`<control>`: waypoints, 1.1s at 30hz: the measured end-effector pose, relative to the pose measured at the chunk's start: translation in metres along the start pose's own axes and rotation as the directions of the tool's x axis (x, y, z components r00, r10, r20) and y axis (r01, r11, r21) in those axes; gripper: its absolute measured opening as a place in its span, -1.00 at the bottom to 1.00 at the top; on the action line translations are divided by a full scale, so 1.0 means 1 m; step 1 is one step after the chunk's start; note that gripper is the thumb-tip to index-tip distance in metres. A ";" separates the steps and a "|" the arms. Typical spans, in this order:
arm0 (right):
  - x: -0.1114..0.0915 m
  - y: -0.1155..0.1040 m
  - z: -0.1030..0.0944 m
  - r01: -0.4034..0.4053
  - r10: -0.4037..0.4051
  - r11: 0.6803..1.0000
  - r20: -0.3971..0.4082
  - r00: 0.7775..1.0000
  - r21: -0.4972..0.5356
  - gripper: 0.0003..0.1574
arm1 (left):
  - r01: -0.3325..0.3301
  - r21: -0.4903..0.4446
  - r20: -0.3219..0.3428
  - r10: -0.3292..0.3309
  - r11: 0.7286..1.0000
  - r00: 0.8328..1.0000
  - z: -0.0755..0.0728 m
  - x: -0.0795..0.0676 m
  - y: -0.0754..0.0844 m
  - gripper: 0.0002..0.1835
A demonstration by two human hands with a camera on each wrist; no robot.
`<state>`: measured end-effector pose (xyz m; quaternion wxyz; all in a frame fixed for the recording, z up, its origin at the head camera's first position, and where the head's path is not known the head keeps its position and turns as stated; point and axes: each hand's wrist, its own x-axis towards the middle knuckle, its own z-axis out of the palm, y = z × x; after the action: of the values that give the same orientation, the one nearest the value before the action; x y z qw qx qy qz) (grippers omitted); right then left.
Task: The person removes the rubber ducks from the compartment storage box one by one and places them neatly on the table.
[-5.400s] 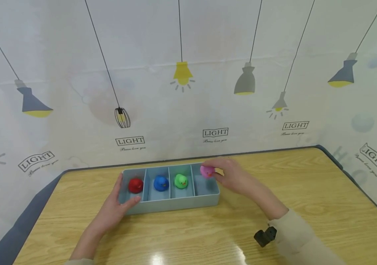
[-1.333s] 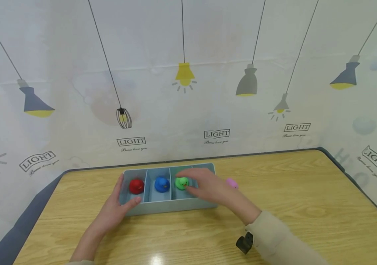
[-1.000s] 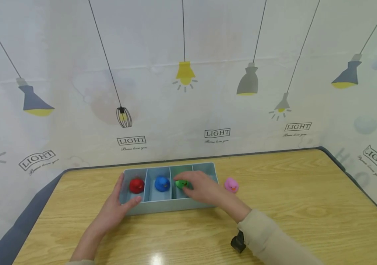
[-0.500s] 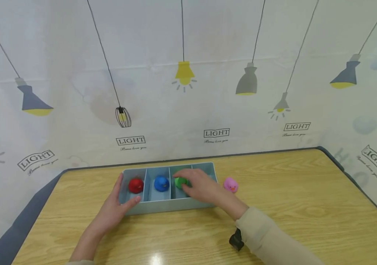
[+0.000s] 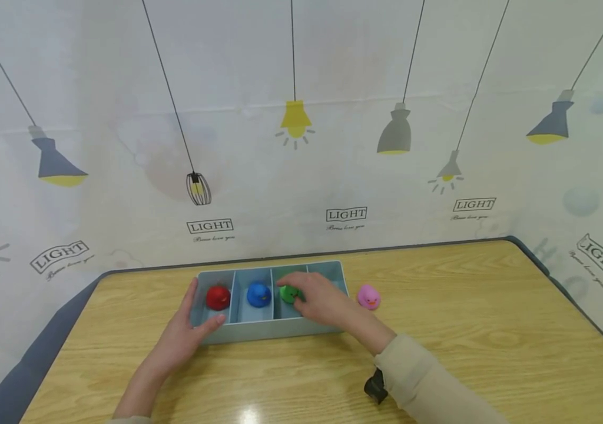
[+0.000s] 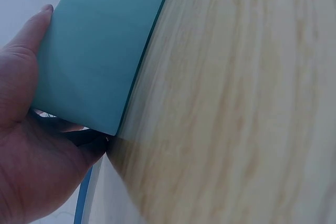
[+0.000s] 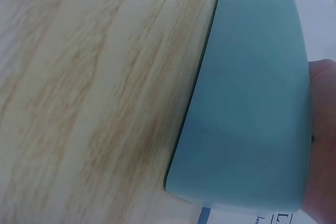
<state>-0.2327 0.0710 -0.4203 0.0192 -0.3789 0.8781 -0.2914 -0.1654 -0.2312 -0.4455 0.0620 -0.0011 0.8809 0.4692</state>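
A light blue four-compartment box (image 5: 264,331) stands on the wooden table. My left hand (image 5: 179,333) grips its left end, thumb over the front rim and fingers along the end wall, as the left wrist view shows against the box wall (image 6: 105,51). My right hand (image 5: 322,300) reaches into the third compartment and pinches a green rubber duck (image 5: 288,293) between thumb and fingers. In the right wrist view the box wall (image 7: 252,93) hides those fingertips. A red duck (image 5: 218,298) sits in the first compartment, a blue duck (image 5: 258,294) in the second.
A pink rubber duck (image 5: 369,297) sits on the table (image 5: 471,306), just right of the box. Behind the table's far edge hangs a pale backdrop (image 5: 259,147) printed with lamps. A small black device (image 5: 375,387) is by the right sleeve (image 5: 423,377).
The pink duck, earlier in my right hand at the fourth compartment, now sits on the table. My right hand has moved left and closed on the green duck. The left hand has stayed put.
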 end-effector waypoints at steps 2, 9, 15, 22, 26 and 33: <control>0.000 0.000 0.000 -0.003 0.003 1.000 0.000 1.000 -0.007 -0.42 | -0.005 0.001 -0.001 0.005 1.000 1.000 0.000 0.000 0.000 0.16; 0.000 -0.001 0.000 -0.012 0.012 1.000 -0.011 1.000 0.004 -0.44 | -0.007 0.007 -0.003 0.007 1.000 1.000 0.000 -0.001 0.001 0.15; 0.001 0.000 0.002 -0.022 0.022 1.000 -0.018 1.000 0.008 -0.49 | 0.000 0.018 -0.004 0.000 1.000 1.000 0.001 -0.002 0.002 0.15; 0.000 0.000 0.002 -0.028 0.029 0.999 -0.017 0.999 0.024 -0.49 | 0.003 0.006 0.000 -0.003 1.000 1.000 0.000 0.000 0.001 0.15; 0.000 0.000 0.002 -0.018 0.019 1.000 -0.022 1.000 0.025 -0.49 | -0.005 0.007 -0.001 0.005 1.000 1.000 0.000 0.000 0.000 0.15; 0.000 -0.001 0.002 -0.029 0.028 1.000 -0.033 0.999 -0.008 -0.51 | -0.007 0.008 -0.001 0.007 1.000 1.000 0.000 0.000 0.000 0.15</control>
<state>-0.2315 0.0696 -0.4214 0.0074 -0.3616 0.8848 -0.2937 -0.1652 -0.2309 -0.4455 0.0601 0.0022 0.8828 0.4658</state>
